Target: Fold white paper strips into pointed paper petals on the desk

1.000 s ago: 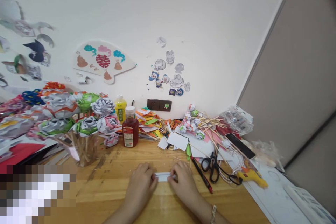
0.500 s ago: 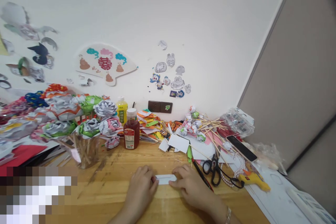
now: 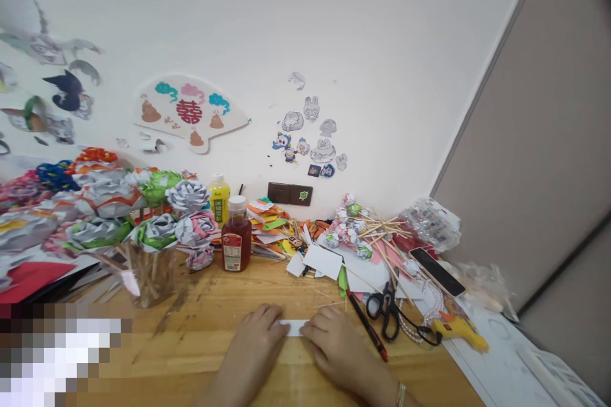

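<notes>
A small white strip of folded paper (image 3: 295, 328) lies flat on the wooden table between my hands. My left hand (image 3: 260, 340) is closed over its left end, thumb and fingers pressed onto it. At the right end my right hand (image 3: 331, 340) pinches the paper, with its thumb along the edge and fingers curled. Both ends of the strip are covered by my fingers. To the right of my right hand lie a dark pen with a red end (image 3: 367, 325) and black-handled scissors (image 3: 384, 308).
Paper flowers on sticks stand in a clear cup (image 3: 157, 280) at left, beside a red-brown bottle (image 3: 236, 235). Paper scraps (image 3: 270, 222) and wooden sticks pile along the wall. A phone (image 3: 438, 271), a pearl string and a yellow glue gun (image 3: 461, 331) lie at right.
My right hand has moved slightly left, so less of the strip shows between my hands. The fingers of both hands now press closer over its ends. The view has shifted slightly.
</notes>
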A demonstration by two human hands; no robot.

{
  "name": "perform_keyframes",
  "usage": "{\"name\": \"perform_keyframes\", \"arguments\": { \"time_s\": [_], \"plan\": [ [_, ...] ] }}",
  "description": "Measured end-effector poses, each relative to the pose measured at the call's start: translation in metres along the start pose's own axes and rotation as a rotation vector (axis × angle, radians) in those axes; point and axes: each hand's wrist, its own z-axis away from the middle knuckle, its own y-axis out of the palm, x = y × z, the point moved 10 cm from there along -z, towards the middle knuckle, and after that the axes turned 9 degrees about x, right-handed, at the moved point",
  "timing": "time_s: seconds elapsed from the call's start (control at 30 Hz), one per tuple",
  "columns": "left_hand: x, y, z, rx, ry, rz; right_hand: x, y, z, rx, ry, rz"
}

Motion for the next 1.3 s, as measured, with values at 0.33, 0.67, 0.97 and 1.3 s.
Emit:
{"name": "perform_keyframes", "arguments": {
  "time_s": [0.33, 0.67, 0.97, 1.3],
  "plan": [
    [0.006, -0.004, -0.003, 0.048, -0.037, 0.128, -0.018, 0.014, -0.008, -0.060, 0.128, -0.014],
    [0.015, -0.004, 0.001, 0.063, -0.204, 0.176, -0.029, 0.009, -0.007, -0.050, 0.286, -0.266],
    [0.016, 0.004, -0.001, 0.096, -0.221, 0.042, 0.002, 0.011, -0.005, 0.054, 0.119, -0.063],
    [-0.014, 0.034, 0.019, 0.015, 0.173, -0.010, 0.000, 0.011, 0.011, 0.240, 0.084, -0.164]
  ]
}}
